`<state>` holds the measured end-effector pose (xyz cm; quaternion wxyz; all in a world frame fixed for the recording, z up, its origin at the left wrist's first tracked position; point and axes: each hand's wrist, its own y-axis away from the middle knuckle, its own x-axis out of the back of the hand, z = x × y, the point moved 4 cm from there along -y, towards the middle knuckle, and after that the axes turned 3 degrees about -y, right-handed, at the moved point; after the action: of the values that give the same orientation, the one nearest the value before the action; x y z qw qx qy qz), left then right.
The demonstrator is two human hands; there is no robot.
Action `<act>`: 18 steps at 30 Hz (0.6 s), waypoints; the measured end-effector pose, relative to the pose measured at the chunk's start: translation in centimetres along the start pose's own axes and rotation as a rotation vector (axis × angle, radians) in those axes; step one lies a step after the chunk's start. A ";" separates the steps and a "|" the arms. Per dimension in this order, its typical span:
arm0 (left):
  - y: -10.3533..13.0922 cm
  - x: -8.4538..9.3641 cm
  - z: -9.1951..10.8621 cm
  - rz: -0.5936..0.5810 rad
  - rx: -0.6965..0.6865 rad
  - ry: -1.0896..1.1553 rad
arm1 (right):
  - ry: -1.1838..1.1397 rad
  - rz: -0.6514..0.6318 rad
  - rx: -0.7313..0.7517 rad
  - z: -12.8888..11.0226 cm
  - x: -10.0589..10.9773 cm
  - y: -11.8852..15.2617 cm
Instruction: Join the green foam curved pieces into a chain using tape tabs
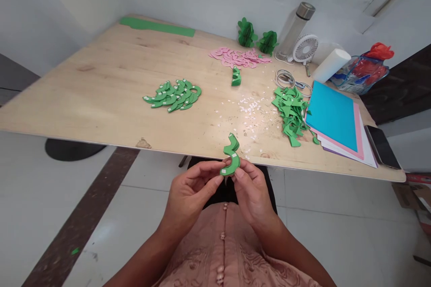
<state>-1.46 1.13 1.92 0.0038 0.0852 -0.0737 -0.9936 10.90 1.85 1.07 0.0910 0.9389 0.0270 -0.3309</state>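
Observation:
Just in front of the table's front edge, a curved green paper piece [231,165] with small white squares on it is held between both hands. My left hand [191,188] pinches its left end between thumb and fingers. On its right side, my right hand [253,188] grips it with thumb and fingers. A folded stack of green paper [231,143] extends from its top over the table edge; whether the two are joined I cannot tell. A pile of curved green pieces [175,95] with white squares lies left of centre on the table [111,67].
Farther back lie pink paper pieces [237,57], a green folded piece [236,76] and two green paper shapes [247,33]. White bits [249,105], green scraps [291,114], tape rolls [284,79], a fan [305,49], a bottle [296,29], coloured sheets [333,114] and a phone [383,145] occupy the right.

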 end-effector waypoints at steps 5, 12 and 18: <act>0.0 -0.2 0.4 -0.014 -0.006 -0.041 | -0.040 -0.025 -0.007 -0.1 0.2 0.0; 0.1 -0.4 0.6 -0.056 -0.005 -0.081 | -0.009 -0.006 -0.028 -0.3 0.6 0.0; 0.0 -0.4 0.5 -0.058 0.014 -0.085 | 0.010 -0.015 -0.023 -0.4 0.5 0.0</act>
<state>-1.15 1.25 2.50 -0.0289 0.0453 -0.0780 -0.9955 11.55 1.93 1.07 0.0994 0.9392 0.0383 -0.3266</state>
